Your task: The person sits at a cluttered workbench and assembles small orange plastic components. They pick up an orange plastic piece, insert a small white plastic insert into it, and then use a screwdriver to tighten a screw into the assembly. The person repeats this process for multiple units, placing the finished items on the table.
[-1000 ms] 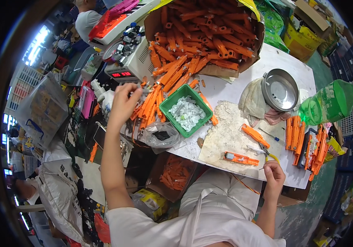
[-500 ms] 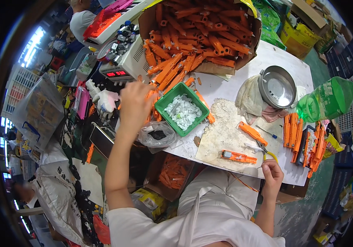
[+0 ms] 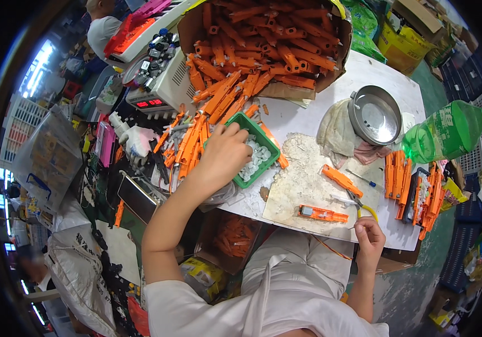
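My left hand (image 3: 227, 156) is over the left part of a green tray (image 3: 269, 163) of small whitish translucent pieces (image 3: 260, 154). Its fingers are curled down with the tips close together; whatever they pinch is hidden. At the table's front edge my right hand (image 3: 369, 235) is closed in a pinch, with a thin tip poking out that I cannot identify. Just beyond it lie yellow-handled pliers (image 3: 369, 211). An orange plastic housing (image 3: 323, 214) with a grey block at one end rests on the worn board (image 3: 283, 194), and another orange housing (image 3: 341, 180) lies farther off.
A large carton (image 3: 331, 78) of orange housings stands at the back, with more spilling left. A metal bowl (image 3: 376, 115), a cloth (image 3: 333, 129), a screwdriver (image 3: 362, 177) and a green bottle (image 3: 449, 135) are on the right. A power supply (image 3: 165, 92) with a red display stands left.
My left hand has moved right and down from the orange pile to the green tray, and its fingers now reach into it. My right hand has stayed put, still pinching.
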`<state>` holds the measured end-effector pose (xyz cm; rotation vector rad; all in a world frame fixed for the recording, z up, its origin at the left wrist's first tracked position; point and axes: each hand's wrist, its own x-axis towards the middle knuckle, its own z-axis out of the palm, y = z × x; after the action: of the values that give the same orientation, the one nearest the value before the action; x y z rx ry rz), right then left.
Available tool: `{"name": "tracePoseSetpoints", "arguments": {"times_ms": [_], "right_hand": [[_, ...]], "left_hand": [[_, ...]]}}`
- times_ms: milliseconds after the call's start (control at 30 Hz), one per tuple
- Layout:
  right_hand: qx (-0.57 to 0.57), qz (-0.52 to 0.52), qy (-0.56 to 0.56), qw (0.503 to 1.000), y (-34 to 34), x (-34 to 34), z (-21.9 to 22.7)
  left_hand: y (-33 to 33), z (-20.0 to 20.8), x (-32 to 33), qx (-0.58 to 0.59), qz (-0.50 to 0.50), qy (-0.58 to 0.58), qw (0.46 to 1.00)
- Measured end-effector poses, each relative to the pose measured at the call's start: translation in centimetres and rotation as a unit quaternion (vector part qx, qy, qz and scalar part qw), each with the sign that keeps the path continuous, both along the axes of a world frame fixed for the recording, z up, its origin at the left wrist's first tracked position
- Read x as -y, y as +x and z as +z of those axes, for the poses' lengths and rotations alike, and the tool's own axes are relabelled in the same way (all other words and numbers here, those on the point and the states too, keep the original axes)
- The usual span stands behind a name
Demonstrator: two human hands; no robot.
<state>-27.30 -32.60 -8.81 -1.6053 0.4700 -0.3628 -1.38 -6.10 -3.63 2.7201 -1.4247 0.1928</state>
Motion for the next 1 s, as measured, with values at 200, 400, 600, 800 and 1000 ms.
{"name": "tracePoseSetpoints", "arguments": {"times_ms": [200,400,600,800,1000], "right_hand": [[-0.005,0.003,0.011,1.000,0.4,-0.2,0.0],[-0.002,0.014,0.004,1.000,0.6,-0.3,0.0],[-0.004,0.016,-0.002,1.000,0.5,-0.5,0.3],[-0.004,0.005,-0.011,1.000,0.1,-0.1,0.0],[-0.007,0.015,-0.015,1.000,0.4,-0.3,-0.2]], "left_hand": [[-0.1,1.2,-1.5,0.016,0.049,-0.069,0.996],[-1.4,1.1,-1.4,-0.047,0.014,-0.014,0.999],[-0.3,-0.7,0.4,0.080,0.039,0.014,0.996],[0.8,0.7,-0.4,0.097,0.074,-0.075,0.990],[-0.5,1.6,-1.5,-0.001,0.036,-0.069,0.997]]}}
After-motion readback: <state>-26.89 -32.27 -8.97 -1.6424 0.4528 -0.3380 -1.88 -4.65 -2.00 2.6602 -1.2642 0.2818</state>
